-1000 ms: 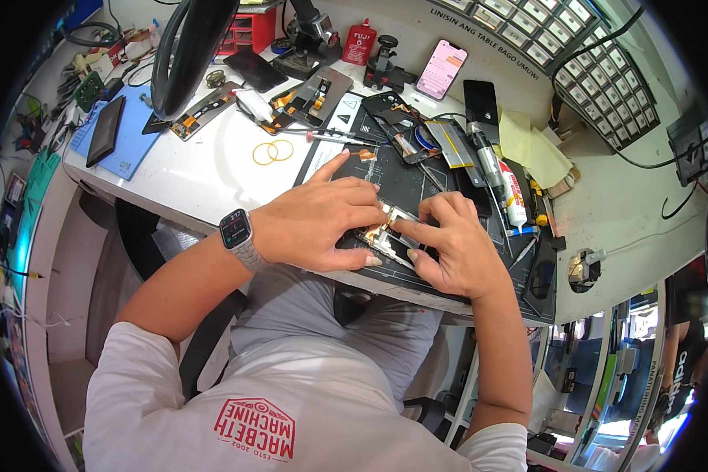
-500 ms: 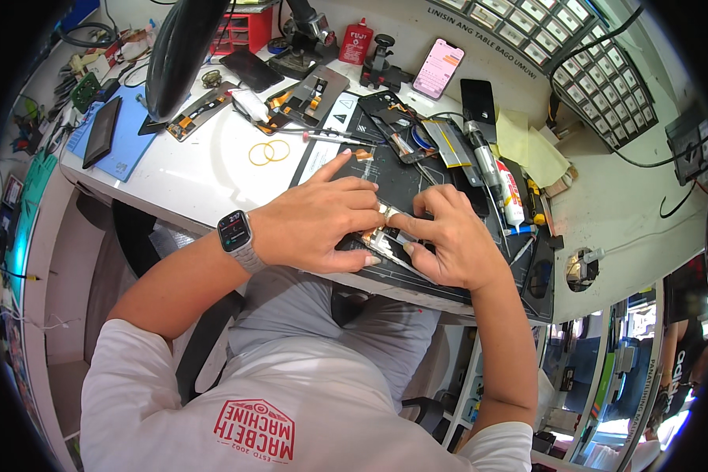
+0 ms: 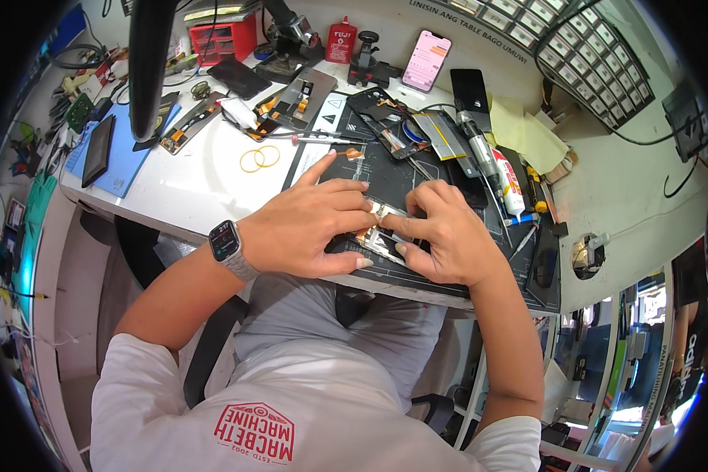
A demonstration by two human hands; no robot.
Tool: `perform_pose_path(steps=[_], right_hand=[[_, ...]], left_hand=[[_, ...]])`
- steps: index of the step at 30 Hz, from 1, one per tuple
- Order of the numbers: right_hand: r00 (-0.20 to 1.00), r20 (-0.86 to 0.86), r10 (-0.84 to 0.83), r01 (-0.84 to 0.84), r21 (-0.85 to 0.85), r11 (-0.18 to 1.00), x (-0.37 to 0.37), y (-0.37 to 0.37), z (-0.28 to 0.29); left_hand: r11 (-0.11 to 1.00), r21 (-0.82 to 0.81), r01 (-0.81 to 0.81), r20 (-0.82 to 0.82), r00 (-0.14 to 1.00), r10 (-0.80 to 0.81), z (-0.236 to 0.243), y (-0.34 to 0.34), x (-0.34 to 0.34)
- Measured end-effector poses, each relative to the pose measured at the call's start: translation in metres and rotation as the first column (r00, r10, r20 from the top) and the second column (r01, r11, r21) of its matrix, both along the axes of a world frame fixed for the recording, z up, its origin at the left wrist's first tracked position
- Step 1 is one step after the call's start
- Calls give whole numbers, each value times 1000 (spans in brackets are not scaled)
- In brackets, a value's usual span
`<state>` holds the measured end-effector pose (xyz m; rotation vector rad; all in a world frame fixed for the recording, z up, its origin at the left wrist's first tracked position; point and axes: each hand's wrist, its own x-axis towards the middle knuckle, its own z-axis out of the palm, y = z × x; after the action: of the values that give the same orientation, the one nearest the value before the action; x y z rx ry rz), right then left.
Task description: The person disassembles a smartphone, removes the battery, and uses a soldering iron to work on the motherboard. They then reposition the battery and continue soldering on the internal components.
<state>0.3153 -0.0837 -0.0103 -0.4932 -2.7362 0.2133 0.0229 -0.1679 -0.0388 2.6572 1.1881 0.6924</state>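
Observation:
An opened phone (image 3: 384,245), its silvery inner parts showing, lies on a black work mat (image 3: 354,271) near the table's front edge. My left hand (image 3: 311,224), with a watch on its wrist, steadies the phone's left side between fingertips and thumb; its index finger stretches away across the mat. From the right, my right hand (image 3: 452,232) presses its index fingertip onto the phone's inside, while its thumb bears on the near edge. The fingers hide part of the phone, and any small part beneath them cannot be made out.
Beyond my hands lie another opened phone body (image 3: 381,118), a battery (image 3: 440,135) and a glue tube (image 3: 510,189). A lit phone (image 3: 426,61) leans at the back. Two yellow rings (image 3: 259,158) lie to the left. A dark lamp arm (image 3: 149,71) hangs over the far left.
The whole view has shifted slightly. Both hands stay at the opened phone, with only small finger movements.

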Motion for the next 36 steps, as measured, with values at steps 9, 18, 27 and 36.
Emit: perform_pose_path(steps=[9, 18, 27, 36], right_hand=[[999, -40, 13, -14, -32, 999, 6, -9, -1], [999, -44, 10, -10, 6, 1000, -2, -6, -1], [992, 2, -129, 129, -113, 985, 19, -16, -1], [961, -18, -277, 277, -5, 961, 41, -58, -13]], left_hand=[[998, 37, -44, -38, 998, 45, -1, -6, 6], [997, 16, -79, -37, 996, 80, -2, -11, 9], [990, 19, -139, -82, 987, 140, 5, -17, 18], [973, 95, -209, -134, 966, 220, 5, -35, 53]])
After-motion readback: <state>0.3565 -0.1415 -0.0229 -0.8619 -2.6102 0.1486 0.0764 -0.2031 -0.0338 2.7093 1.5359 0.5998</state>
